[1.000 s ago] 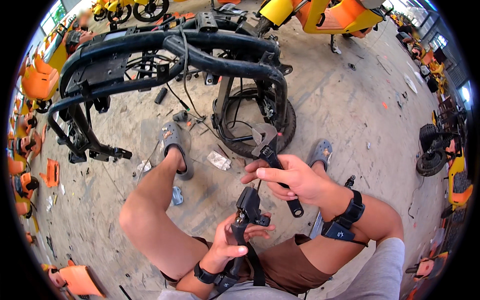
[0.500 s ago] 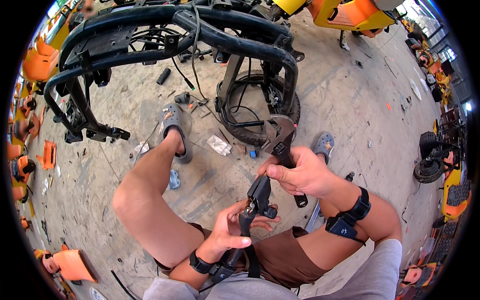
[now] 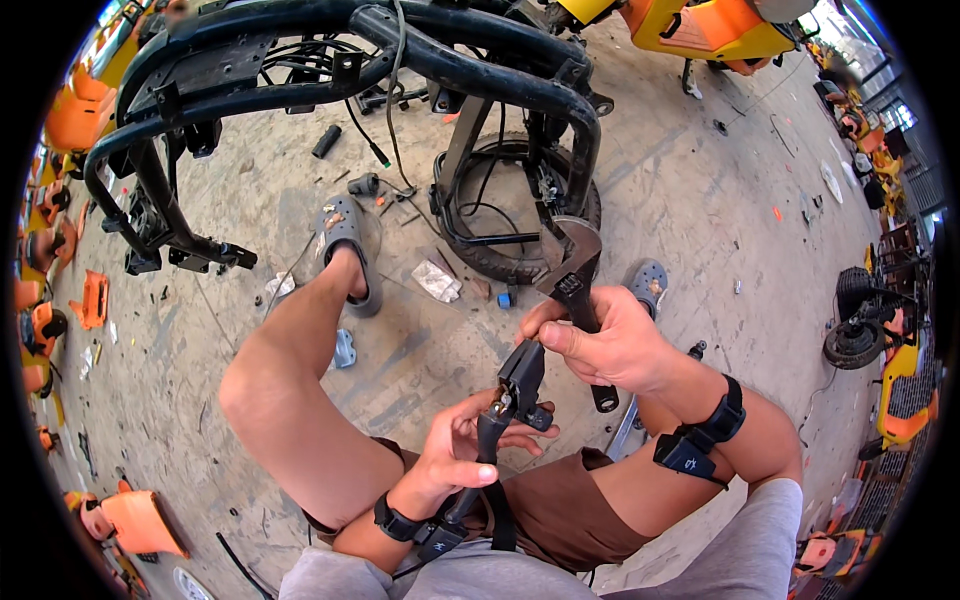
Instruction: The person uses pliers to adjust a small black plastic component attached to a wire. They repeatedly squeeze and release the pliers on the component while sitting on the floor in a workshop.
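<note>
My left hand (image 3: 450,450) holds a black brake lever assembly (image 3: 521,375), its long lever running down along the palm toward my wrist. The thumb lies along the lever, and a brass-coloured bit shows at the joint. In my right hand (image 3: 620,340) is a black adjustable wrench (image 3: 573,287), its jaws up and the handle end poking out below the fingers. The right thumb and forefinger also meet near the upper end of the lever assembly; whether they pinch it cannot be made out clearly.
A black tubular scooter frame (image 3: 450,70) with loose cables stands ahead, its wheel (image 3: 480,262) beneath. Floor litter includes a black cylinder (image 3: 326,141), crumpled paper (image 3: 437,281) and a blue piece (image 3: 505,300). A yellow-orange scooter (image 3: 700,35) stands at the far right.
The view has shifted slightly, the scooter frame sitting a little higher. The wrench's jaws have tipped slightly, and the lever assembly's upper end has risen a little. Both grips stay the same.
</note>
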`<action>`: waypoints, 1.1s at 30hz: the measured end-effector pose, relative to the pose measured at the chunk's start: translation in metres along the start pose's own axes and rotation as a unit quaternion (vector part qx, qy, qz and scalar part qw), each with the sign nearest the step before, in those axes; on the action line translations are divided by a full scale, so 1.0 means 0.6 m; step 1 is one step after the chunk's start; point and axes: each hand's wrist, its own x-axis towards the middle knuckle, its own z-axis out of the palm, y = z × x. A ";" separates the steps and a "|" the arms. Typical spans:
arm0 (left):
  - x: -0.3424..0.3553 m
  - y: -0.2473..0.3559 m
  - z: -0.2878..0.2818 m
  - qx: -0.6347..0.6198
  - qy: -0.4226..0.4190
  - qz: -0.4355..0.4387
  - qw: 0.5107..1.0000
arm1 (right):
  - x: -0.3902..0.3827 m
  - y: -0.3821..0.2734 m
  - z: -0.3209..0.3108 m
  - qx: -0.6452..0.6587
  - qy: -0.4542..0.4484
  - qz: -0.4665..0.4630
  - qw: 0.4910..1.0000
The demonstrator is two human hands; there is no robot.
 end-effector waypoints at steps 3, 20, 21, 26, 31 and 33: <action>0.000 0.005 0.007 0.026 0.025 -0.007 0.999 | -0.001 -0.006 0.001 -0.002 0.000 0.022 1.000; -0.003 0.009 0.002 0.107 0.025 0.019 0.994 | 0.001 0.001 -0.004 0.043 0.017 0.076 0.996; -0.004 0.008 0.001 0.105 0.026 0.016 0.994 | 0.001 0.003 -0.005 0.042 0.017 0.075 0.996; -0.002 0.009 0.001 0.098 0.028 0.010 0.995 | 0.001 0.006 -0.008 0.076 0.007 0.082 0.994; 0.001 0.008 0.005 0.037 0.043 -0.017 0.998 | 0.006 0.005 -0.005 0.039 0.023 0.100 0.994; 0.003 0.000 -0.003 0.011 0.028 -0.009 0.999 | 0.008 0.005 0.000 0.027 0.020 0.092 0.995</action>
